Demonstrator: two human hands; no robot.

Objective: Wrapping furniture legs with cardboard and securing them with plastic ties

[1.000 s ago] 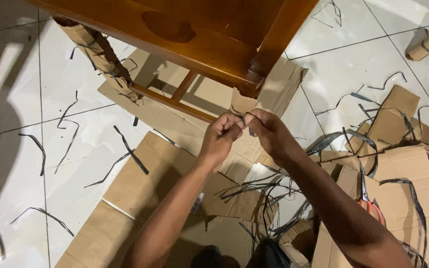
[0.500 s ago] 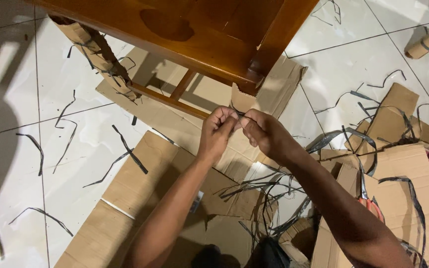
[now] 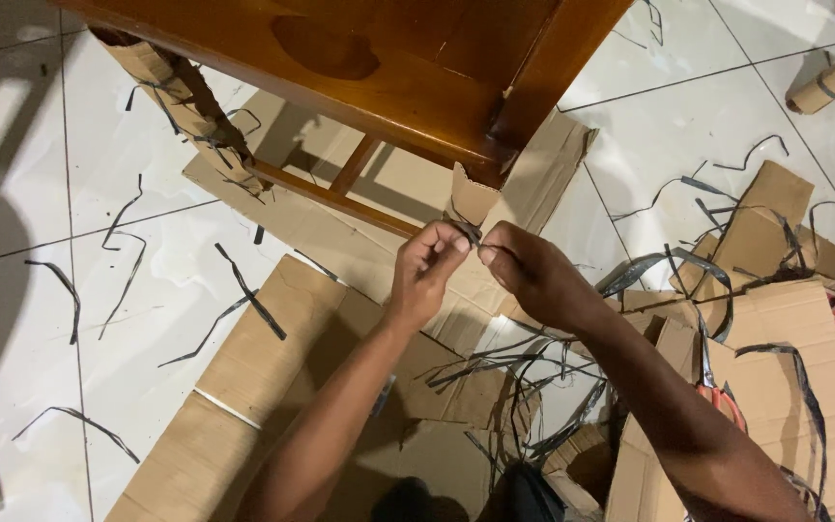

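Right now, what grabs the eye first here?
Both hands meet mid-frame: left hand and right hand pinch a thin dark strap at a cardboard-wrapped leg of the wooden furniture above. Around them, flattened cardboard and cut black straps litter the white tile floor.

Thin dark strap [image 3: 466, 230] — taut, short, pinched at the cardboard-wrapped leg [image 3: 473, 196].

White tiled floor [image 3: 147, 319], wooden table [image 3: 388, 58], soft shadows
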